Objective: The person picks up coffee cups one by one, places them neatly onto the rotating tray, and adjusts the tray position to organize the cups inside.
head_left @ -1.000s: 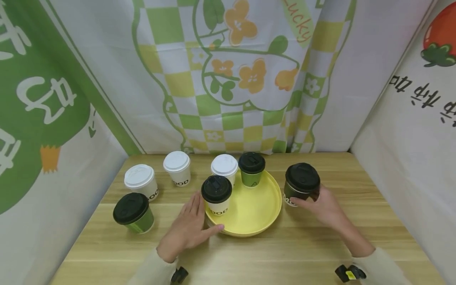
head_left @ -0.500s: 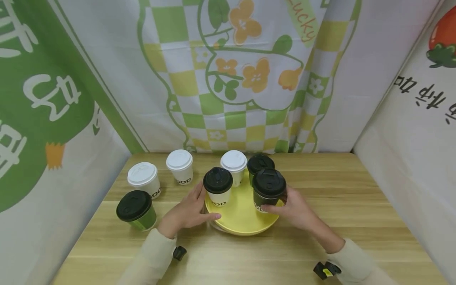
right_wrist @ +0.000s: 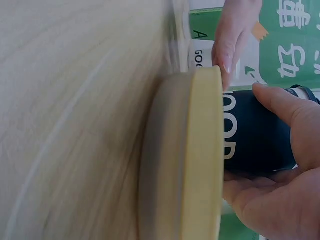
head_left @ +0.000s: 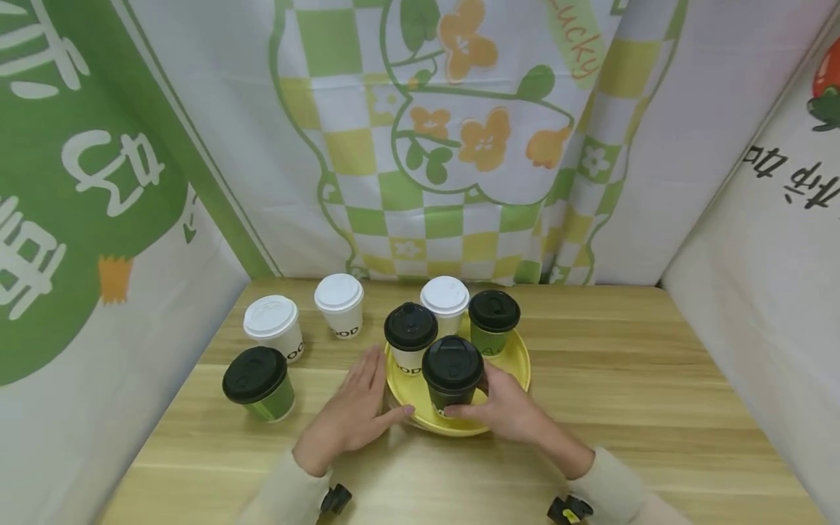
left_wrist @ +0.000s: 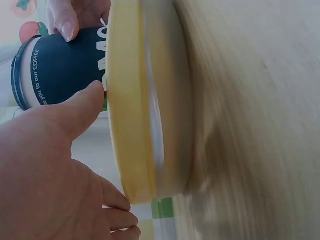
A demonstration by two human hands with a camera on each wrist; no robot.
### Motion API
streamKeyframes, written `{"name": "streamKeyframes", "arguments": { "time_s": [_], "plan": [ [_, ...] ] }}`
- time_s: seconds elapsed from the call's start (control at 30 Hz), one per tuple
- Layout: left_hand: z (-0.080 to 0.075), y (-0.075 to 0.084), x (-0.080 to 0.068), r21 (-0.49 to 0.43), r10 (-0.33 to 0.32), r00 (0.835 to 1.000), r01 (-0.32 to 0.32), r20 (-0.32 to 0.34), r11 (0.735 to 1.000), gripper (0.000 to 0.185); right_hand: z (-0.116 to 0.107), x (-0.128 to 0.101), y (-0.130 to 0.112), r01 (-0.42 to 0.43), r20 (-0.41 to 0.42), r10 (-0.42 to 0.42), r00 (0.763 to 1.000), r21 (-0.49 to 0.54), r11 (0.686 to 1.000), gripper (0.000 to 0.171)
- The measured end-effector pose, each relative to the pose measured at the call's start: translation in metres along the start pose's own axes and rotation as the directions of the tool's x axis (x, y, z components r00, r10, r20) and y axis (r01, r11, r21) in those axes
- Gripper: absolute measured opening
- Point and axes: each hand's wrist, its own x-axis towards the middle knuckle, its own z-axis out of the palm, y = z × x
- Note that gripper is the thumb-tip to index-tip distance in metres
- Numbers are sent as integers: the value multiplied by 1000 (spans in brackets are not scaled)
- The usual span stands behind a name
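My right hand grips a dark paper coffee cup with a black lid over the front of a round yellow tray. In the right wrist view thumb and fingers wrap the dark cup, its base right at the tray's rim. My left hand lies along the tray's left side with straight fingers, thumb at the rim. Also on the tray are a white cup with a black lid, a white-lidded cup and a green cup with a black lid.
Left of the tray, on the wooden table, stand two white-lidded cups, one nearer the back and one farther left. A green cup with a black lid stands in front of them. Printed cloth walls enclose the table.
My right hand has carried the dark cup leftward from the table right of the tray to over the tray's front. The cups on the tray have shifted around with it; my left hand stays at its edge.
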Motion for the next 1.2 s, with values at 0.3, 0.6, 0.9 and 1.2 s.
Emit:
{"name": "streamKeyframes", "arguments": {
  "time_s": [0.3,0.6,0.9,1.2],
  "plan": [
    [0,-5,2,34,20,1000,-21,9,999,106,15,8,4,12,41,-11,999,-6,1000,77],
    [-1,-7,5,41,23,1000,-23,20,999,105,20,13,7,10,72,-11,997,10,1000,77],
    [-4,-8,4,25,30,999,-31,23,999,106,16,18,10,51,111,-53,992,20,998,80],
    [-4,-10,7,19,22,999,-23,45,1000,107,16,19,10,46,136,-50,989,31,998,79]
  ]
}}
